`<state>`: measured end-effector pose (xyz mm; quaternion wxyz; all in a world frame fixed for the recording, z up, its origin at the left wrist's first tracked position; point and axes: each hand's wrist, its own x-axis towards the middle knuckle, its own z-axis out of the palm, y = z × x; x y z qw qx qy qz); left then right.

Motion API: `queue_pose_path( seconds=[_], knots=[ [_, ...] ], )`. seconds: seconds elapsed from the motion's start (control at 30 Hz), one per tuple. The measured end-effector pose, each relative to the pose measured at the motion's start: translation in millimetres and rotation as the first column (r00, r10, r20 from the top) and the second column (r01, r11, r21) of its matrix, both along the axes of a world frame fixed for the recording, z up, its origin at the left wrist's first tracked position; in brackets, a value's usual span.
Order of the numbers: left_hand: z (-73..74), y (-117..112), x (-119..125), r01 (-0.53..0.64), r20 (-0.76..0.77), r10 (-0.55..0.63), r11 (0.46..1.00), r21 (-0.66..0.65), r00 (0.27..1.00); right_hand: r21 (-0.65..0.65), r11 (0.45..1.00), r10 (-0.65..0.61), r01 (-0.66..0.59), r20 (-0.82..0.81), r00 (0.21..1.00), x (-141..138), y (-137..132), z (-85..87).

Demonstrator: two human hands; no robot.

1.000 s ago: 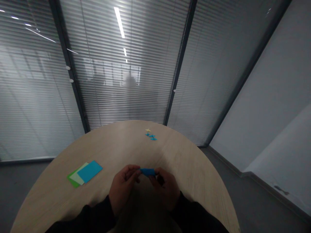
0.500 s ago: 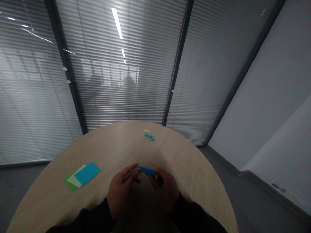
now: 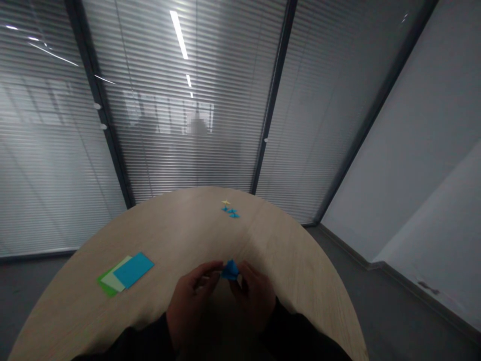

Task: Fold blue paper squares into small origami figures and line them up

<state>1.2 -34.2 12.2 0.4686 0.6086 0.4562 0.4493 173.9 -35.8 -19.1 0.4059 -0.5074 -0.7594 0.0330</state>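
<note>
1. A folded blue paper piece is pinched between the fingers of the left hand and the right hand, over the pale wood counter.
2. Stacked blue, pale green and green paper sheets are laid left of the hands; small folded blue and yellow paper pieces are set near the far edge.
3. The piece, earlier held as a flat strip, is now bunched to a peak.

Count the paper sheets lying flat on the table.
3. A green sheet lies lowest, a pale green sheet overlaps it, and a blue sheet lies on top, all stacked together on the near left of the table. Others could be hidden beneath them.
</note>
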Motion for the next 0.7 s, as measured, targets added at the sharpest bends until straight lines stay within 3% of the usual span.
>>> queue_pose_path(
  seconds=[0.23,0.43,0.7],
  knots=[
    [-4.2,2.3,0.5,0.042,-0.082,-0.039,0.998,0.038,0.996,0.005,0.998,-0.064,0.064,-0.026,0.998,-3.6,-1.5,1.2],
    [-3.4,3.1,0.1,0.072,-0.075,-0.072,0.997,0.002,0.995,-0.01,1.0,0.011,-0.011,-0.029,1.0,-0.9,-2.2,4.5],
    [-5.5,4.6,-1.4,0.123,0.005,-0.123,0.991,-0.046,0.992,-0.098,0.994,0.03,-0.047,-0.161,0.987,-2.8,-3.4,8.7]
  ],
)
